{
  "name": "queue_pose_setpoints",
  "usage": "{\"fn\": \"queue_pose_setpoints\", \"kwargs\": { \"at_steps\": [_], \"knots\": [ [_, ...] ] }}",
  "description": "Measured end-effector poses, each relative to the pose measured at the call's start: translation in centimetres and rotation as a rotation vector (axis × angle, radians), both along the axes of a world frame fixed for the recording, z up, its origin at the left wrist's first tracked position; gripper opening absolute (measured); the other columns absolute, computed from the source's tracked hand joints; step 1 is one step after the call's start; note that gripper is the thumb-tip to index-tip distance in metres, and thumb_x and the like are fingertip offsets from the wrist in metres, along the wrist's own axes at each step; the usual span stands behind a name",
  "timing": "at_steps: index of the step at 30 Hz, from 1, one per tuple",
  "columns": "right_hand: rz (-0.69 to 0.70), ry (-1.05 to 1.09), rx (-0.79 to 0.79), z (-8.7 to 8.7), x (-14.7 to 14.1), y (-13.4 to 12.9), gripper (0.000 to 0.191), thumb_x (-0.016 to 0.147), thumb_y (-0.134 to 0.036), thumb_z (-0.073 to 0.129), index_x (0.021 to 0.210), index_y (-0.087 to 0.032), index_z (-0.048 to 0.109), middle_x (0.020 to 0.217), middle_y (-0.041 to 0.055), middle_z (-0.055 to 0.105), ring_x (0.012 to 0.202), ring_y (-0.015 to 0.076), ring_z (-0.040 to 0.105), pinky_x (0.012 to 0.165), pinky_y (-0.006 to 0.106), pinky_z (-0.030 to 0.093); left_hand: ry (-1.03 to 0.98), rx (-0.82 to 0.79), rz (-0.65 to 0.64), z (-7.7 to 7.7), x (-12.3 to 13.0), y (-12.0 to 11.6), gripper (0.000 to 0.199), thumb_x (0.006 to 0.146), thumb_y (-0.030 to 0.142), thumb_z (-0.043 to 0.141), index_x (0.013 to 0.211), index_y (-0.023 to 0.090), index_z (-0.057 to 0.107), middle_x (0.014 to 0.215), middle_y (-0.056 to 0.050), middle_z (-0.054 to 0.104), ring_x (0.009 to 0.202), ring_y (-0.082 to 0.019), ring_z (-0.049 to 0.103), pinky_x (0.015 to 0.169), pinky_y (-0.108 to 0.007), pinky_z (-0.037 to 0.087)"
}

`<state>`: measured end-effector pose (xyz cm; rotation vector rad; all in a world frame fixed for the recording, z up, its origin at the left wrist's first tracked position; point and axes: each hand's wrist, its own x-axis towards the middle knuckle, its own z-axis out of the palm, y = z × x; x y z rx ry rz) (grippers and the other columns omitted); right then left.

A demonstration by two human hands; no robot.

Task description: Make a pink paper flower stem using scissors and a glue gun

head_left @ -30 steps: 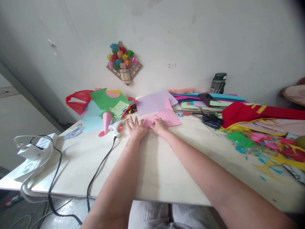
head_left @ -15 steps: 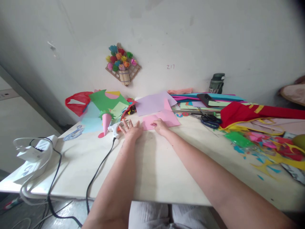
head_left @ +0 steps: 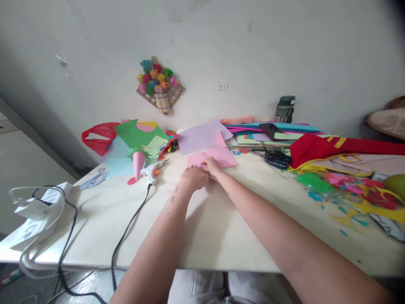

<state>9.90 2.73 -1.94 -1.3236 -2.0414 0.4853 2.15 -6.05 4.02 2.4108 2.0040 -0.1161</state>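
Observation:
A sheet of pink paper lies on the table in front of me, with a strip of it reaching up at the back. At its near edge my right hand is closed in a pinch on the paper. My left hand touches or almost touches the right one, its fingers curled in; what they hold is hidden. Left of my hands a white hot glue gun lies with its nozzle to the right. Beside it stands a pink paper cone with a green fringed top, near a red paper disc.
A purple sheet and a green sheet lie at the back. Dark-handled scissors, red cloth and paper scraps lie right. A power strip with cables occupies the left edge.
My left hand has moved right from beside the glue gun to my right hand, and its spread fingers have curled in. My right hand stays on the pink paper. The view has shifted slightly.

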Motion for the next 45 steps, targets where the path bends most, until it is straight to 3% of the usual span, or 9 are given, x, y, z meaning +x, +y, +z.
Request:
{"fn": "queue_pose_setpoints", "kwargs": {
  "at_steps": [8, 13, 15, 20, 26, 30, 35, 39, 45],
  "knots": [
    [-0.002, -0.067, 0.012, -0.2, -0.1, 0.5, 0.020, 0.068, -0.021, 0.058, 0.086, -0.017, 0.064, 0.098, 0.0067, 0.053, 0.077, 0.0103, 0.054, 0.076, 0.020, 0.040, 0.055, -0.016, 0.143, -1.6, 0.9, -0.8, 0.054, 0.079, 0.026, 0.029, 0.127, 0.003, 0.030, 0.132, -0.020, 0.029, 0.121, -0.028, 0.028, 0.095, -0.038, 0.024],
    [-0.101, -0.265, 0.163, 0.9, 1.5, -1.1, 0.032, 0.068, -0.038, 0.056, 0.097, -0.023, 0.061, 0.114, 0.0089, 0.047, 0.106, 0.0234, 0.039, 0.089, 0.032, 0.031, 0.089, 0.100, 0.256, -2.4, 2.0, -1.2, 0.057, 0.081, 0.036, 0.025, 0.126, 0.002, 0.032, 0.131, -0.022, 0.030, 0.119, -0.031, 0.030, 0.094, -0.043, 0.021],
    [-0.127, -0.351, 0.099, 1.3, 1.9, -1.7, 0.043, 0.073, -0.042, 0.048, 0.112, -0.023, 0.052, 0.129, 0.0080, 0.035, 0.118, 0.0267, 0.026, 0.094, 0.038, 0.024, 0.101, 0.138, 0.281, -2.6, 2.3, -1.3, 0.059, 0.080, 0.039, 0.025, 0.126, 0.003, 0.033, 0.130, -0.022, 0.033, 0.118, -0.032, 0.032, 0.095, -0.044, 0.019],
    [-0.091, -0.459, -0.139, 1.3, 1.2, -1.8, 0.052, 0.082, -0.038, 0.029, 0.132, -0.023, 0.024, 0.142, 0.0039, 0.007, 0.127, 0.0259, 0.004, 0.099, 0.040, 0.011, 0.160, 0.169, 0.170, -2.7, 0.9, -0.8, 0.055, 0.081, 0.037, 0.024, 0.123, 0.005, 0.037, 0.124, -0.018, 0.044, 0.119, -0.025, 0.032, 0.101, -0.041, 0.007],
    [-0.022, -0.433, -0.092, 1.0, 0.0, -1.5, 0.052, 0.082, -0.036, 0.026, 0.132, -0.025, 0.022, 0.141, 0.0010, 0.012, 0.127, 0.0243, 0.009, 0.100, 0.041, 0.009, 0.214, 0.186, 0.126, -1.6, -2.8, 1.2, 0.047, 0.082, 0.036, 0.021, 0.119, 0.019, 0.045, 0.130, -0.006, 0.038, 0.124, -0.025, 0.023, 0.101, -0.045, 0.000],
    [0.045, -0.465, -0.078, 1.0, 0.8, -1.4, 0.053, 0.081, -0.038, 0.029, 0.131, -0.023, 0.026, 0.140, 0.0016, 0.016, 0.127, 0.0230, 0.012, 0.100, 0.040, 0.012, 0.199, 0.189, 0.140, -0.8, -2.1, 1.6, 0.049, 0.082, 0.035, 0.019, 0.121, 0.016, 0.042, 0.130, -0.009, 0.038, 0.122, -0.026, 0.025, 0.100, -0.045, 0.008],
    [0.125, -0.517, -0.098, 1.2, 2.4, -1.1, 0.051, 0.083, -0.032, 0.022, 0.133, -0.021, 0.022, 0.141, -0.0006, 0.011, 0.128, 0.0176, 0.008, 0.101, 0.041, 0.009, 0.120, 0.134, 0.084, -2.0, 0.0, 1.6, 0.047, 0.083, 0.033, 0.017, 0.124, 0.019, 0.038, 0.127, -0.010, 0.040, 0.114, -0.025, 0.037, 0.094, -0.042, 0.024],
    [0.193, -0.559, -0.115, 1.5, 2.9, -1.2, 0.051, 0.083, -0.034, 0.019, 0.134, -0.027, 0.016, 0.141, -0.0061, 0.003, 0.128, 0.0176, 0.001, 0.101, 0.046, 0.004, 0.093, 0.164, 0.104, -3.0, 0.1, 1.5, 0.048, 0.083, 0.032, 0.018, 0.125, 0.019, 0.035, 0.129, -0.010, 0.037, 0.115, -0.025, 0.037, 0.094, -0.040, 0.024],
    [0.220, -0.631, -0.134, 1.5, 3.1, -1.6, 0.053, 0.084, -0.038, 0.013, 0.135, -0.025, 0.010, 0.141, -0.0071, 0.002, 0.128, 0.0180, -0.003, 0.101, 0.046, 0.000, 0.085, 0.139, 0.161, -2.6, 0.0, 1.2, 0.047, 0.082, 0.033, 0.020, 0.126, 0.024, 0.033, 0.130, -0.008, 0.036, 0.114, -0.026, 0.037, 0.095, -0.048, 0.020]
  ]
}}
